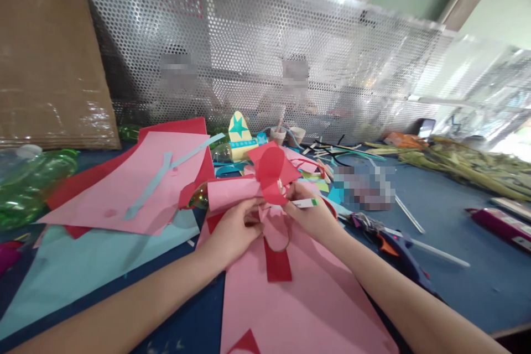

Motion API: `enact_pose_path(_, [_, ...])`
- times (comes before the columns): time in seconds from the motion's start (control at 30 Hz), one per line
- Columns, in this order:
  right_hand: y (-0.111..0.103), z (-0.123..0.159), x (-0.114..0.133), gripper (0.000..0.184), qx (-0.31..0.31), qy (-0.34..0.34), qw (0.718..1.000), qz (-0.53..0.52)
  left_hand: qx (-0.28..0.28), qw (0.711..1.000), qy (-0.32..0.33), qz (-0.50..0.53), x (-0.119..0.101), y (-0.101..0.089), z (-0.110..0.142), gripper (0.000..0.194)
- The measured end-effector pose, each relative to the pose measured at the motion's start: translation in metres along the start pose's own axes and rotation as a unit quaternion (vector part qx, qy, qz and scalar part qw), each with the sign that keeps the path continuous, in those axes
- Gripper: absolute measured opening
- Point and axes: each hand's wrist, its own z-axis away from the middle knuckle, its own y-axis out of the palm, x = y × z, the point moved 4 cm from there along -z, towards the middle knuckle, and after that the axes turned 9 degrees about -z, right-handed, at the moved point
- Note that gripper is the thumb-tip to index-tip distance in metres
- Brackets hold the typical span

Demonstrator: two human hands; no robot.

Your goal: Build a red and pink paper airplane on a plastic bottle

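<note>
My left hand is closed around the end of a plastic bottle wrapped in pink paper, which lies on its side. A folded red paper piece sits at the bottle's end, between both hands. My right hand is closed on a white stick with a green tip, held against the red paper. A thin ring of paper hangs below my hands. Under them lies a large pink sheet with a red strip on it.
Pink, red and light blue sheets cover the left of the blue table. Green bottles lie far left. A glue gun rests at right, dried leaves beyond. A paper rocket stands before the perforated metal screen.
</note>
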Motion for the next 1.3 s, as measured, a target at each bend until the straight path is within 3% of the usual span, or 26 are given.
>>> enact_pose_path(0.27, [-0.010, -0.004, 0.000, 0.017, -0.021, 0.011, 0.997, 0.076, 0.016, 1.000, 0.017, 0.006, -0.004, 0.000, 0.002, 0.048])
enact_pose_path(0.9, [-0.011, -0.001, 0.002, 0.017, 0.033, 0.031, 0.986, 0.160, 0.026, 0.999, 0.024, 0.013, -0.002, 0.000, 0.002, 0.054])
enact_pose_path(1.13, [-0.009, 0.001, 0.007, 0.016, 0.049, 0.069, 0.981, 0.173, 0.046, 0.998, 0.030, 0.002, 0.003, 0.002, 0.001, 0.076])
enact_pose_path(1.3, [-0.006, 0.003, 0.014, 0.012, 0.062, 0.100, 0.979, 0.169, 0.066, 0.997, 0.035, 0.009, 0.000, 0.004, 0.003, 0.078])
